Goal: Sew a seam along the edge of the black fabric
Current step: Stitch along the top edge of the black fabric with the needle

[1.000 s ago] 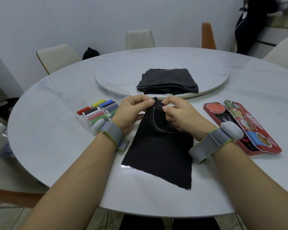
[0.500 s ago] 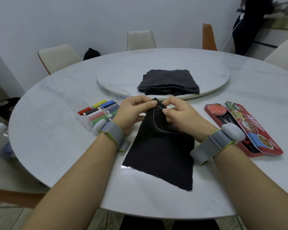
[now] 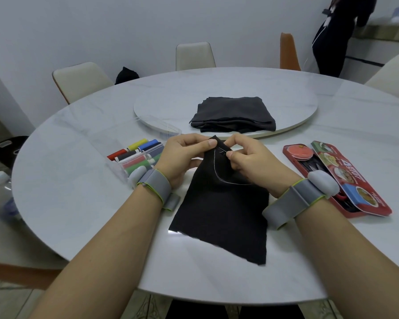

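A piece of black fabric point(image 3: 224, 212) lies on the white round table point(image 3: 78, 180), its far corner lifted. My left hand point(image 3: 184, 155) pinches that far corner between thumb and fingers. My right hand point(image 3: 247, 162) pinches at the fabric's edge just right of it, thumb and forefinger closed where a thin needle seems to sit; the needle itself is too small to make out. A pale thread point(image 3: 217, 171) loops down from the stitches across the cloth.
A clear box of coloured thread spools point(image 3: 136, 155) sits left of my hands. An open red sewing tin point(image 3: 336, 176) lies to the right. Folded dark cloth point(image 3: 233, 116) rests on the turntable point(image 3: 161, 107). Chairs ring the table; a person stands far right.
Both hands stay at the fabric's far corner with only slight finger shifts. The thread loop keeps nearly the same shape.
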`<action>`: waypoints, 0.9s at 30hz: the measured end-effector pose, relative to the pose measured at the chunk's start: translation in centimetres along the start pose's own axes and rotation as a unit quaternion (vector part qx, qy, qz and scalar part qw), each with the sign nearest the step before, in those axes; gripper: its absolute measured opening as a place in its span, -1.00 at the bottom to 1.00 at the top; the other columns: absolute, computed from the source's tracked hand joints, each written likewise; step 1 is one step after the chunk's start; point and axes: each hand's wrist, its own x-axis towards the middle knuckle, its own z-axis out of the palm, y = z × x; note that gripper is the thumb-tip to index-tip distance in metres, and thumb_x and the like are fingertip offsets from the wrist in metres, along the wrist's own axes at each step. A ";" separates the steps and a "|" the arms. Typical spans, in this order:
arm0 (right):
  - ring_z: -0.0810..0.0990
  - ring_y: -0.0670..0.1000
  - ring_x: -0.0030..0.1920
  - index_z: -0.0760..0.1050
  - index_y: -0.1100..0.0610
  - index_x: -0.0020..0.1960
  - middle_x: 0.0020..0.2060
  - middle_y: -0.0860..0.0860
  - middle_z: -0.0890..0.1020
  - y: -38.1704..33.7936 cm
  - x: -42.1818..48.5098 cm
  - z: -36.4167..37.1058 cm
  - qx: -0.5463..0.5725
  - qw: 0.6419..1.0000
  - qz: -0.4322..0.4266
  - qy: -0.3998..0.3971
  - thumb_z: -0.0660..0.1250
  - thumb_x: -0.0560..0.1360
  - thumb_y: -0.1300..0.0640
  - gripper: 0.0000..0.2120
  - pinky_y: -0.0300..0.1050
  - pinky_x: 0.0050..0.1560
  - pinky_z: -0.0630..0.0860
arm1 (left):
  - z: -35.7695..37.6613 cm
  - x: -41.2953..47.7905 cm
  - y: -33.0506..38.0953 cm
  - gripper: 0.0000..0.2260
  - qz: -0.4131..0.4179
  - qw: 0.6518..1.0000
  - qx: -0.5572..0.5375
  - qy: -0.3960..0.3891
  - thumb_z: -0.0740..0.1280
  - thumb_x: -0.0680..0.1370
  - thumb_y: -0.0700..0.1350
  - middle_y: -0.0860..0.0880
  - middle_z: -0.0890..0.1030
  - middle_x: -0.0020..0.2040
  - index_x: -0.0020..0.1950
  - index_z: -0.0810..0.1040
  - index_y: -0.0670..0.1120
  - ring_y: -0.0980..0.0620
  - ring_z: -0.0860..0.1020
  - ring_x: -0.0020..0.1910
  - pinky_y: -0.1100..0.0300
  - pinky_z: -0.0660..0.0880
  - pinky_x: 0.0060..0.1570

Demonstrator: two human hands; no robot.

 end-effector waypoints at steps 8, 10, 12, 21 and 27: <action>0.30 -0.19 -0.61 0.41 0.14 -0.03 -0.48 -0.03 0.43 0.1 0.1 0.2 -0.031 0.999 0.022 0.028 0.18 0.63 0.24 -0.92 -0.34 -0.53 0.24 | 0.3 -0.1 0.1 -0.91 0.020 0.999 0.021 0.018 0.49 0.46 -0.27 -0.14 0.68 -0.22 -0.09 0.64 -0.25 0.02 0.62 -0.30 0.22 0.55 -0.33; 0.30 -0.19 -0.62 0.40 0.15 -0.03 -0.48 -0.03 0.43 0.2 0.1 0.3 -0.026 0.999 0.029 0.034 0.19 0.62 0.24 -0.93 -0.36 -0.55 0.23 | 0.3 -0.1 0.1 -0.92 0.020 0.999 0.029 0.011 0.49 0.46 -0.27 -0.15 0.68 -0.22 -0.09 0.64 -0.24 0.03 0.63 -0.29 0.22 0.55 -0.33; 0.29 -0.19 -0.62 0.39 0.12 -0.05 -0.51 -0.06 0.43 0.3 0.2 0.4 -0.020 0.999 0.032 0.034 0.20 0.63 0.23 -0.92 -0.36 -0.56 0.22 | 0.4 -0.1 0.2 -0.93 0.018 0.999 0.031 0.003 0.48 0.47 -0.28 -0.12 0.68 -0.24 -0.08 0.65 -0.24 0.05 0.62 -0.31 0.25 0.54 -0.34; 0.26 -0.18 -0.61 0.40 0.12 -0.11 -0.58 -0.13 0.36 -0.1 0.0 0.3 0.012 0.999 0.014 0.031 0.23 0.61 0.20 -0.88 -0.39 -0.55 0.19 | 0.1 0.2 -0.3 -0.94 -0.006 1.000 -0.002 -0.015 0.39 0.55 -0.23 -0.07 0.65 -0.21 -0.05 0.65 -0.21 0.08 0.59 -0.26 0.19 0.55 -0.24; 0.22 -0.18 -0.62 0.37 0.16 -0.12 -0.54 -0.05 0.32 -0.6 -0.4 0.3 0.075 0.997 0.006 0.025 0.20 0.61 0.27 -0.87 -0.40 -0.57 0.17 | 0.4 0.4 -0.7 -0.90 -0.036 0.997 -0.061 -0.039 0.33 0.56 -0.25 -0.18 0.58 -0.09 0.00 0.62 -0.24 -0.03 0.52 -0.11 0.16 0.52 -0.07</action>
